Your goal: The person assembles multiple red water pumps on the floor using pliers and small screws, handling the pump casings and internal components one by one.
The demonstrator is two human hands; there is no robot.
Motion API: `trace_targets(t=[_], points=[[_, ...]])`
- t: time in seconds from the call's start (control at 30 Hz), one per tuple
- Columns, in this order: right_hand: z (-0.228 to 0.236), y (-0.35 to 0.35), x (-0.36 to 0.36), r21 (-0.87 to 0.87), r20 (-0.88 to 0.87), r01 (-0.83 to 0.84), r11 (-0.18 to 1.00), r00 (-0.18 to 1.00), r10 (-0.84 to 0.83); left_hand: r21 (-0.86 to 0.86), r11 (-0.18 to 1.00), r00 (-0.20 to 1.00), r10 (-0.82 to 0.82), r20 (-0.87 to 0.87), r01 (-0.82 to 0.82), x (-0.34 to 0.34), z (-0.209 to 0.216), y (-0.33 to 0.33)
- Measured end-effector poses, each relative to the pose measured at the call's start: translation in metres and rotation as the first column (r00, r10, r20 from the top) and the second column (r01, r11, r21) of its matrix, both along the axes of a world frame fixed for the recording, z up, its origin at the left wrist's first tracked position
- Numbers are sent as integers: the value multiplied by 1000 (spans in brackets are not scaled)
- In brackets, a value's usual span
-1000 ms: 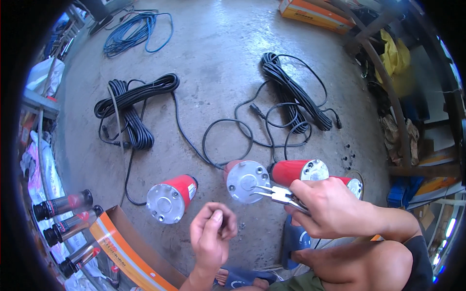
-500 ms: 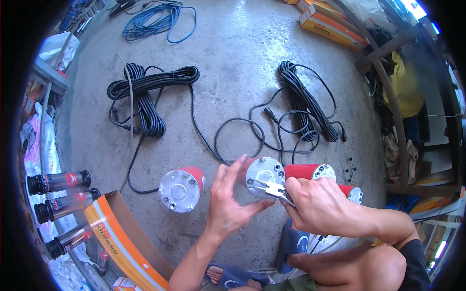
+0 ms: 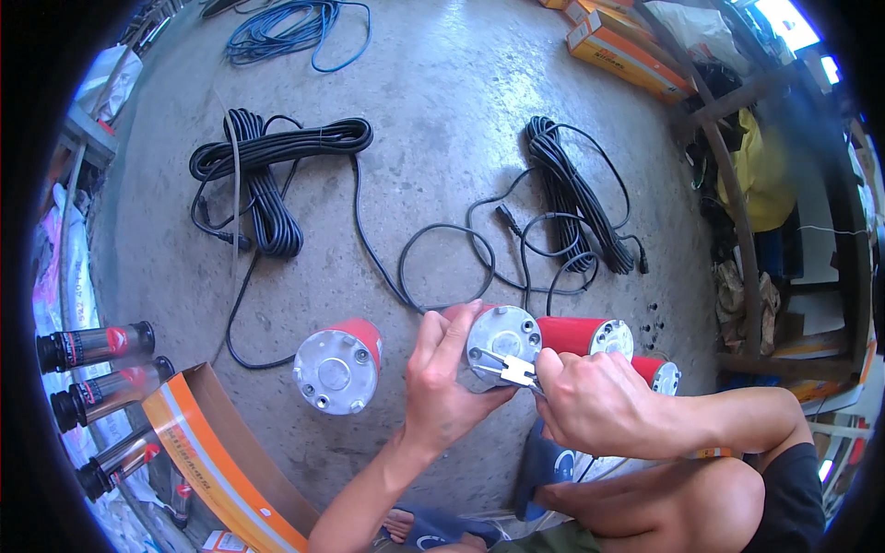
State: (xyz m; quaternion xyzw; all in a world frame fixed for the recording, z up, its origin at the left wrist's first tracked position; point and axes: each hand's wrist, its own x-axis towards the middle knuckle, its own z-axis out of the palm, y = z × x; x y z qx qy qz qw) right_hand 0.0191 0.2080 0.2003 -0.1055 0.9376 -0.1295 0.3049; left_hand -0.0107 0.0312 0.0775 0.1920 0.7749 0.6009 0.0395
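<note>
Edges of my remote view

Top left, I see a loosely coiled blue cable [image 3: 267,41]. Lower left, three clear black-capped tubes [image 3: 120,391] line up beside an open orange carton [image 3: 205,465]. Upper right lies another orange carton [image 3: 627,61].

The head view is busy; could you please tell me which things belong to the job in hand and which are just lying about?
In use:
pliers, in the right hand
red cylinder, gripped by the left hand

Apparently lying about:
blue cable coil
yellow sheet
upper-right orange box
</note>
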Motion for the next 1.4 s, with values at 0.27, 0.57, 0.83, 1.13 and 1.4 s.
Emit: trace_targets(t=[0.27, 0.57, 0.83, 1.13, 1.4], points=[[-5, 23, -22, -357, 243, 123, 926, 969, -36, -5, 1000, 1000, 5, -29, -5, -1, -1, -1], [3, 25, -24, -79, 7, -102, 992, 995, 103, -19, 1000, 999, 6, -39, -6, 0, -9, 3], [5, 25, -31, 20, -10, -221, 975, 975, 221, -43, 976, 975, 207, -84, -212, 14, -31, 28], [9, 27, -42, 36, 96, -250, 967, 964, 246, 19, 995, 988, 103, -116, -101, -1, -32, 26], [14, 30, -56, 76, 165, -267, 961, 954, 252, 27, 999, 994, -40, -103, 43, -18, -24, 23]])
